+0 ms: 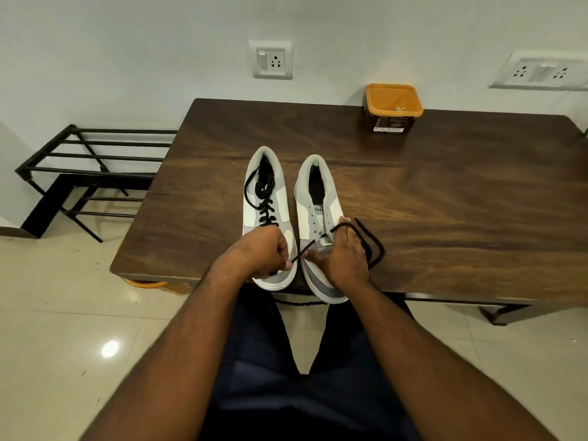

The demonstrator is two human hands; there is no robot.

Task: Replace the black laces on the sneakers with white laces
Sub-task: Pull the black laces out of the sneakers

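Note:
Two grey-and-white sneakers stand side by side at the table's near edge, toes toward me. The left sneaker (265,198) is still threaded with a black lace up to its collar. On the right sneaker (318,198) most eyelets are bare, and its black lace (370,243) runs through the lowest eyelets only and loops loose on the table to the right. My left hand (261,253) pinches one end of that lace, pulled taut to the left. My right hand (342,259) grips the right sneaker's toe part, the lace passing over its fingers. No white laces show.
The sneakers sit on a dark wooden table (445,202). An orange-rimmed open tub (393,106) stands at its far edge by the wall. A black metal rack (89,167) is on the floor to the left. An orange object (146,284) peeks from under the table.

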